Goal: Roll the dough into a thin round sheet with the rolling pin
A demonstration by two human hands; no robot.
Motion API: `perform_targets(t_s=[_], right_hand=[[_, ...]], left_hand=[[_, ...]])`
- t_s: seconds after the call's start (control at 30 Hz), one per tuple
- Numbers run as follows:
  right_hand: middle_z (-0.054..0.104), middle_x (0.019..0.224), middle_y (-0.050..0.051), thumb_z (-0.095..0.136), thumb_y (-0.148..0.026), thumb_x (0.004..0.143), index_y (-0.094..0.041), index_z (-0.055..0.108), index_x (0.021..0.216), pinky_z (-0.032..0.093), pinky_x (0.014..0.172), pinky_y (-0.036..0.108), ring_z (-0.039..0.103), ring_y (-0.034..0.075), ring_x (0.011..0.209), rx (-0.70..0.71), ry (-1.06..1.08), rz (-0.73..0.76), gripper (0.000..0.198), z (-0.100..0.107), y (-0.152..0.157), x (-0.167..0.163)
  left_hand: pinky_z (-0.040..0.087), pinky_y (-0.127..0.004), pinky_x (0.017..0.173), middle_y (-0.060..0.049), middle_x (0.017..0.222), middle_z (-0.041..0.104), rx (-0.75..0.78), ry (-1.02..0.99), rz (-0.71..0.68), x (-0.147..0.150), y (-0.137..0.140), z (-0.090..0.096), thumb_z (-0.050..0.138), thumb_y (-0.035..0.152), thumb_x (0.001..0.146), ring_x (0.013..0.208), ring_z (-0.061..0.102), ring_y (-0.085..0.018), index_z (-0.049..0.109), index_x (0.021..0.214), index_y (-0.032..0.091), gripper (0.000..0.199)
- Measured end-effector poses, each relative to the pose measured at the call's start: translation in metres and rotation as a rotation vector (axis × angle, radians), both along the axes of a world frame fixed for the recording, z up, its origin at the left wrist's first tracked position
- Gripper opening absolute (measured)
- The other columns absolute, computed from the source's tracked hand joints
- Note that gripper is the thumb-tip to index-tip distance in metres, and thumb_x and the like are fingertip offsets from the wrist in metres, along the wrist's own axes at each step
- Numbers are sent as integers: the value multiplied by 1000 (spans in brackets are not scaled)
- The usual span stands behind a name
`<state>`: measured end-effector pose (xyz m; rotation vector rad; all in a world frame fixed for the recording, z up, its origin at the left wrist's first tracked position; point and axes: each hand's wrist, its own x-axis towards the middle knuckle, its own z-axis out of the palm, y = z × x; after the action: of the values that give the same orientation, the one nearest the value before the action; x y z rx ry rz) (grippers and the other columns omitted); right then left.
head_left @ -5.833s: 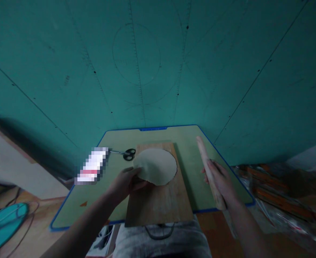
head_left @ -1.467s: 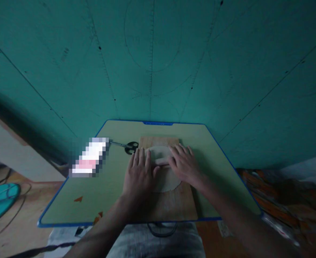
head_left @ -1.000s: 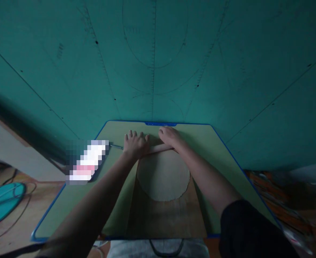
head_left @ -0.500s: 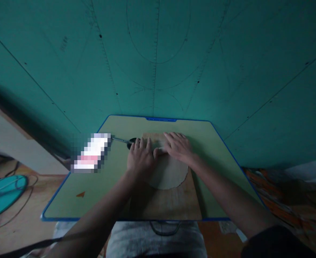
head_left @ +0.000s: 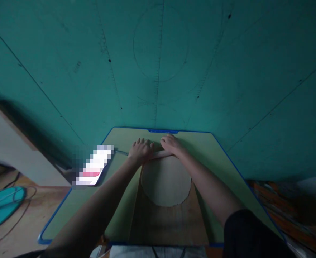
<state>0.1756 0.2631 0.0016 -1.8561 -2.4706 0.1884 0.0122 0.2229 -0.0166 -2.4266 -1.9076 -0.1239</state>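
Both hands have just pushed the rolling pin (head_left: 161,154) toward the cutting board's (head_left: 168,226) far end, exposing the dough sheet (head_left: 166,182) on it; stroke looks nearly spent. Left hand (head_left: 141,149) splayed over pin; right hand (head_left: 171,144) curled, grip unclear. Scissors (head_left: 121,152) left of board; bare wood toward its near edge.

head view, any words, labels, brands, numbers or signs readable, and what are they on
No text can be read.
Green wall: faint marks, too blurred to read.
Phone-like slab: pixelated, nothing legible.
Blue strip at the far edge: any marks too small to read.
Rolling pin, pale round sheet, wooden board: no lettering seen.
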Motion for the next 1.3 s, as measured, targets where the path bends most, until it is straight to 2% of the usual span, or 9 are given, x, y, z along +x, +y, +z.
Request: perform_targets(t_s=[0.2,0.37,0.5,0.63,0.73,0.83,1.07,1.2,1.3], right_hand=[[68,122,11,32,-31,99,-21,71,113,46,91,38,62,25,114,45,-23,-9,42,-1,-44,12],[69,121,11,35,-28,98,-21,70,114,46,90,37,64,24,111,66,-31,7,39,0,-50,13],[68,126,10,37,-29,98,-24,65,125,46,90,36,65,23,111,79,-20,17,39,0,-59,15],[63,136,12,37,-27,99,-20,59,136,44,97,37,61,24,119,125,-5,22,44,0,-80,20],[56,145,14,35,-30,102,-17,55,141,40,106,39,54,26,129,190,21,9,46,-4,-102,25],[54,147,15,40,-34,102,-16,58,138,40,108,42,52,28,131,259,82,-2,44,-14,-133,34],[63,132,12,55,-25,94,-20,60,133,45,105,44,56,28,122,369,216,42,39,-28,-211,53],[65,122,12,59,-24,93,-20,62,129,48,99,43,60,28,114,357,192,22,37,-21,-221,50],[66,115,11,60,-23,93,-21,65,123,49,95,43,62,28,107,349,125,7,31,-17,-213,45]], left_hand=[[51,-42,92,-12,130,61,-52,38,-235,-1,-23,4,40,31,102,122,56,-29,65,119,25,30],[53,-48,84,-17,120,63,-64,50,-259,-2,-25,10,39,29,101,109,60,-33,67,116,23,32],[53,-47,86,-15,126,62,-61,43,-284,-4,-30,7,44,27,98,116,57,-32,69,112,26,28],[48,-58,95,-14,131,62,-22,20,-266,0,-44,7,49,32,97,124,55,-36,69,112,27,25],[40,-62,105,-18,138,59,44,-16,-199,7,-60,7,44,33,100,135,48,-38,64,124,21,33],[35,-57,113,-21,146,53,105,-40,-168,11,-86,1,44,39,101,142,42,-36,59,132,16,42],[39,-48,112,-11,136,62,162,-207,-299,1,-158,-5,51,26,96,131,53,-29,60,128,22,33],[45,-47,104,-12,126,67,103,-269,-322,-1,-169,1,59,25,90,117,61,-29,60,126,21,35],[47,-48,103,-13,126,67,172,-367,-328,-9,-171,-5,51,20,92,120,60,-29,61,123,22,33]])
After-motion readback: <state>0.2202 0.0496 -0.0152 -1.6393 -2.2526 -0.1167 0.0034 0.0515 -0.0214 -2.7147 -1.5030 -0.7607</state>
